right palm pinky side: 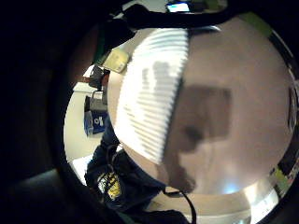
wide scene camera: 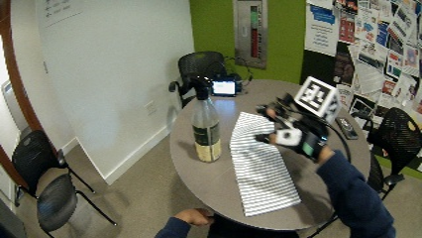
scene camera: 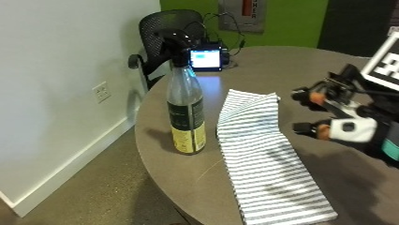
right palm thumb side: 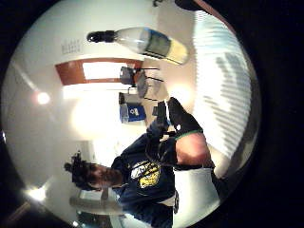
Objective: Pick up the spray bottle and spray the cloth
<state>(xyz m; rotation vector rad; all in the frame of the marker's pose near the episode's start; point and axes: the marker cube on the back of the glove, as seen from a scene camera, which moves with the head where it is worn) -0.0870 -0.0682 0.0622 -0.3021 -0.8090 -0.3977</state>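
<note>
A clear spray bottle (scene camera: 184, 108) with a black trigger head and a yellow label stands upright near the left edge of the round table (scene camera: 187, 173). Just to its right a grey-and-white striped cloth (scene camera: 268, 159) lies flat in a long folded strip. My gloved right hand (scene camera: 349, 124) hovers above the table to the right of the cloth, fingers spread and holding nothing. It is well apart from the bottle. The wide view shows the bottle (wide scene camera: 206, 126), cloth (wide scene camera: 260, 166) and hand (wide scene camera: 296, 133) in the same layout. In the palm views the cloth (right palm pinky side: 152, 93) lies under the palm, with the bottle (right palm thumb side: 142, 42) farther off.
A small camera with a lit screen (scene camera: 205, 57) sits at the table's back edge in front of a black mesh chair (scene camera: 165, 28). A remote (wide scene camera: 347, 128) lies on the table's right side. The bare left hand (wide scene camera: 194, 216) rests at the near edge. A white wall is on the left.
</note>
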